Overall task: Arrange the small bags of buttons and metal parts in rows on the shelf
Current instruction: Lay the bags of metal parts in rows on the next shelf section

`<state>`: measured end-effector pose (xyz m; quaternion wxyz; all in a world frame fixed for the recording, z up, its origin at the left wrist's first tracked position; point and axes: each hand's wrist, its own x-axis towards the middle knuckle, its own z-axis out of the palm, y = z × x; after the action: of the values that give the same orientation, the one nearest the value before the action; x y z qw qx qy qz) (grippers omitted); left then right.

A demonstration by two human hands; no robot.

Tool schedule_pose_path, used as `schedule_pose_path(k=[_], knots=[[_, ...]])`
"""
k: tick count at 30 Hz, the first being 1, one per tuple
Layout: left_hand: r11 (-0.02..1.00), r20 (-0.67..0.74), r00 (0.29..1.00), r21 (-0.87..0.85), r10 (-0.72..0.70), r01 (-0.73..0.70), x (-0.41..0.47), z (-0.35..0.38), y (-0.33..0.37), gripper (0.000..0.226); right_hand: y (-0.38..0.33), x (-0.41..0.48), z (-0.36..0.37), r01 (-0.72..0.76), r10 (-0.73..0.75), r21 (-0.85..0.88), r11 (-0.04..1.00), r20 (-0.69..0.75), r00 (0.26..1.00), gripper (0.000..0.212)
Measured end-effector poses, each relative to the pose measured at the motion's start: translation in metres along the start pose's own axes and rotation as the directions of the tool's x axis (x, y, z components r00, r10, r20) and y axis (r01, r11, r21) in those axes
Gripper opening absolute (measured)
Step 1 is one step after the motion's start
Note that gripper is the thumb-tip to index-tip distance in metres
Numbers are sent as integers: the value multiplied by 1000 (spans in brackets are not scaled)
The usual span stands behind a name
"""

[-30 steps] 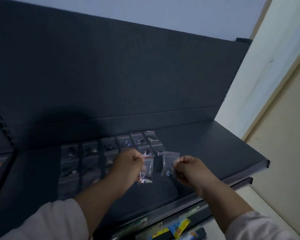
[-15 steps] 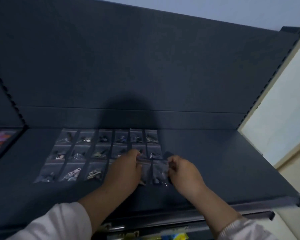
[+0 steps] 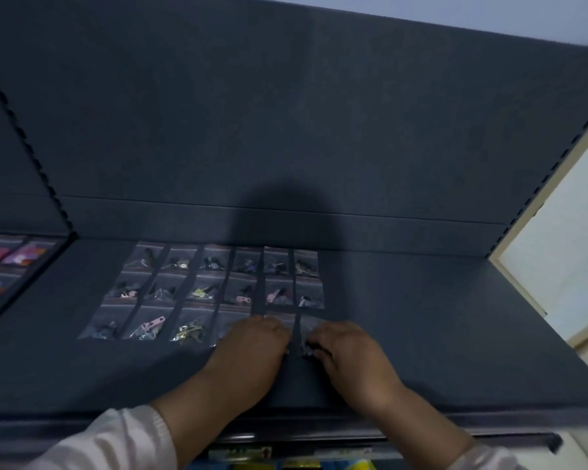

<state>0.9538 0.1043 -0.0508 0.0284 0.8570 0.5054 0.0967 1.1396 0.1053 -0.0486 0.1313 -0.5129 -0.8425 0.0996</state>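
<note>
Several small clear bags (image 3: 202, 292) of metal parts lie in three rows on the dark shelf (image 3: 428, 334). My left hand (image 3: 252, 351) rests low on the front row and its curled fingers hold a small bag (image 3: 275, 319) down against the shelf. Just to the right, my right hand (image 3: 348, 354) pinches another small bag (image 3: 312, 329) at its lower corner, flat on the shelf at the row's right end. A narrow gap separates the two bags. Both hands cover most of them.
The dark back panel (image 3: 286, 130) rises behind the rows. A neighbouring shelf at the left holds colourful packets (image 3: 11, 259). A pale wall (image 3: 557, 252) borders the shelf's right end. Bare shelf surface lies right of the bags and in front of them.
Both hands have come down from mid-air with a bag each, and the bags now lie flat at the right end of the front row. The view has shifted to the left.
</note>
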Motion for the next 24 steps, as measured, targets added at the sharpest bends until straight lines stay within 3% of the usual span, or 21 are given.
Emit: schedule_pose_path(k=[24], knots=[[993, -38, 997, 96, -64, 67, 5, -2, -5, 27, 4, 16, 7, 74, -76, -38, 997, -53, 996, 20]])
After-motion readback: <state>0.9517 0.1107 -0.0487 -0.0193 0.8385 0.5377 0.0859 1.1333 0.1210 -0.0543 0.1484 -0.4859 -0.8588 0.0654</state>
